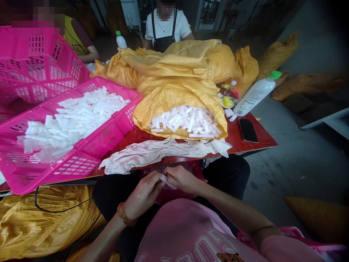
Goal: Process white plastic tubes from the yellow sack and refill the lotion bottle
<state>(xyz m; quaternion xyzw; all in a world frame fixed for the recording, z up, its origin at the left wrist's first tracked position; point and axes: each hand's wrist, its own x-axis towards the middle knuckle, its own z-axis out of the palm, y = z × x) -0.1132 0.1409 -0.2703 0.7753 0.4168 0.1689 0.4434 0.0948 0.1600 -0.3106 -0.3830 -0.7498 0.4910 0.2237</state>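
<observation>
Low over my lap, just off the table's front edge, my left hand (pixel 144 194) and my right hand (pixel 182 179) meet with fingers closed. Between them is a small white translucent piece (pixel 167 181), pinched from both sides; my fingers cover most of it. In front of them a crumpled pale cloth (pixel 136 154) lies along the table edge. Beyond the cloth, a yellow woven sack (pixel 174 95) gapes toward me, with many short white tubes (pixel 185 119) in its mouth. To the left, a pink plastic basket (pixel 114 125) holds a heap of white, thin, sleeve-like pieces (pixel 81 116).
More pink baskets (pixel 68 60) are stacked at the far left. A white bottle with a green cap (pixel 256 94) and a phone (pixel 248 130) are on the red table (pixel 261 140), right side. One person (pixel 166 27) sits opposite, another at left. A black cable (pixel 54 211) hangs lower left.
</observation>
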